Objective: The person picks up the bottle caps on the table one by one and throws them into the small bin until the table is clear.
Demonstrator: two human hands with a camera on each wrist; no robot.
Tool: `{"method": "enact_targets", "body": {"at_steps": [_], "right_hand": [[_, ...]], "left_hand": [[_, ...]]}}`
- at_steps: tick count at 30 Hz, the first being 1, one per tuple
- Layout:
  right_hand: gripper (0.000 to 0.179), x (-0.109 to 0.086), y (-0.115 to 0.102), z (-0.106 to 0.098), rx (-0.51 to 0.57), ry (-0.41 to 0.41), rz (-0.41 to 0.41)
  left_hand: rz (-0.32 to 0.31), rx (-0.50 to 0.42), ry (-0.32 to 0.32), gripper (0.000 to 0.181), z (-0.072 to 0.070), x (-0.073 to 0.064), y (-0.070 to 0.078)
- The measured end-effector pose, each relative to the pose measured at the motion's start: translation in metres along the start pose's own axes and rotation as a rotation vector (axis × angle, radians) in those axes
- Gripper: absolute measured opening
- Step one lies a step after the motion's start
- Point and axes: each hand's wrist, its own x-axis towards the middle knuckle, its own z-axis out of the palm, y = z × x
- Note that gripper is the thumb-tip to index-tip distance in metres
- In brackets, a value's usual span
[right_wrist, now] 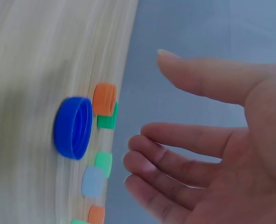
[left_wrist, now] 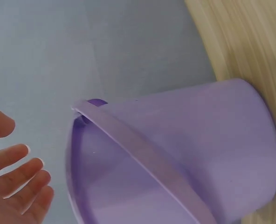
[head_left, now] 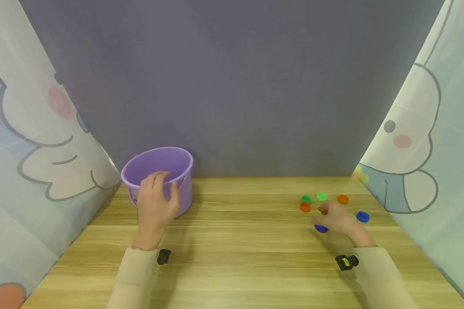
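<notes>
A purple bucket (head_left: 184,197) stands upright at the left, its handle (left_wrist: 147,161) hanging down against the side. My left hand (head_left: 154,206) is at the bucket's near rim, fingers spread and holding nothing; in the left wrist view a gap shows between fingertips and rim. Over at the right, my right hand (head_left: 339,219) hovers above a dark blue bottle cap (right_wrist: 72,128), thumb and fingers apart with nothing between them. Beyond the blue cap lie an orange cap (head_left: 304,207) and a green cap (head_left: 306,199), close together.
More caps lie around the right hand: a light green cap (head_left: 322,196), another orange cap (head_left: 343,199) and a second blue cap (head_left: 363,216). A pale cap (right_wrist: 93,181) shows in the right wrist view. A grey wall (head_left: 239,94) backs the wooden table (head_left: 243,240), with printed curtains either side.
</notes>
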Motion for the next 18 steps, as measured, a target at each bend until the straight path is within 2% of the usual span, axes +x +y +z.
{"method": "enact_targets", "body": {"at_steps": [8, 10, 14, 18], "right_hand": [[0.063, -0.002, 0.009, -0.006, -0.035, -0.062, 0.039], [0.051, -0.002, 0.011, -0.005, -0.032, -0.069, 0.042], [0.041, -0.001, 0.017, -0.002, -0.058, -0.053, 0.037], [0.052, 0.0, 0.02, 0.002, -0.064, -0.049, 0.028]], "left_hand": [[0.015, 0.005, 0.006, 0.027, 0.006, -0.002, -0.008], [0.02, 0.007, 0.007, 0.026, 0.007, -0.002, -0.009], [0.014, 0.009, 0.018, 0.025, 0.01, -0.002, -0.012], [-0.008, 0.033, 0.012, 0.025, 0.012, -0.004, -0.016]]}}
